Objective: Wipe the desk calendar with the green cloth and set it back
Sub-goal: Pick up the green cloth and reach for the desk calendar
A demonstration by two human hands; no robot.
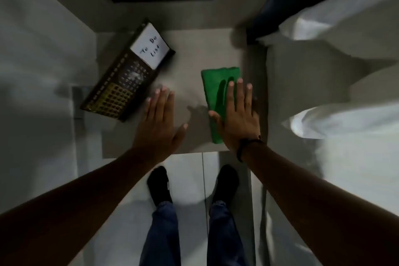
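"To Do List" is being shown in handwritten black letters on a white card (pixel 150 46) at the far end of the dark desk calendar (pixel 127 75); its grid numbers are being blurred beyond reading.

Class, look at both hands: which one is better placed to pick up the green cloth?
The right hand. It lies flat over the green cloth, while the left hand is open beside the desk calendar.

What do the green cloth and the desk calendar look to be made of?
Green folded cloth: soft matte fabric, probably microfibre, going by its fuzzy nap and rounded folds. Dark desk calendar: likely card with a glossy printed face, which shows glare; the white To Do note looks like paper.
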